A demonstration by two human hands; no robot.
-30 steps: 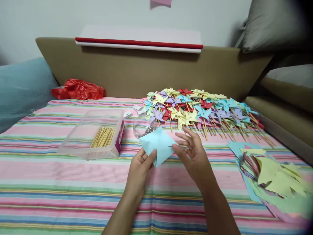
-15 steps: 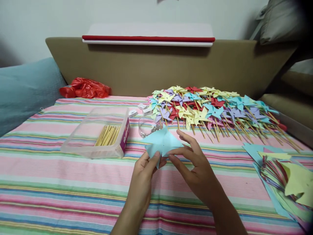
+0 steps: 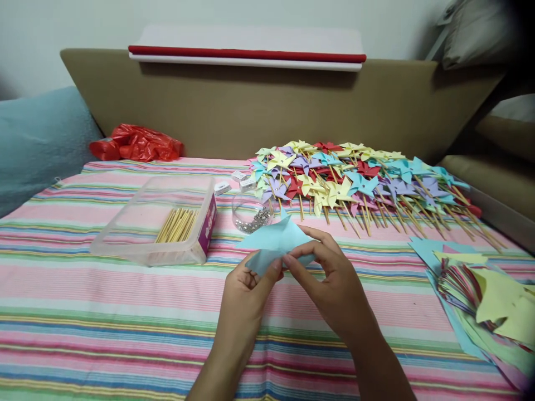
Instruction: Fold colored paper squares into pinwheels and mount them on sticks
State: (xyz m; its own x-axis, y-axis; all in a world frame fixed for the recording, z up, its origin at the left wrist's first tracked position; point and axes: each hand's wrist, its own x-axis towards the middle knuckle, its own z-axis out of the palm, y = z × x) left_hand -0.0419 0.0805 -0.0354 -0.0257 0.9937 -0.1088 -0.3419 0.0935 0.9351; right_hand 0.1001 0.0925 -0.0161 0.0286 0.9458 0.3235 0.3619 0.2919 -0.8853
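Left hand (image 3: 242,289) and right hand (image 3: 334,278) are pinching blue paper (image 3: 287,235), apparently keeping its fold from springing back; a clear dish (image 3: 239,210) is sitting just beyond, seemingly for easy reach.

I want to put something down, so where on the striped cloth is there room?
The striped cloth is bare in front of the plastic box, left of the left hand, and between the right hand and the paper stack, bar a dark speck. It's crowded at the back right, under heaped pinwheels.
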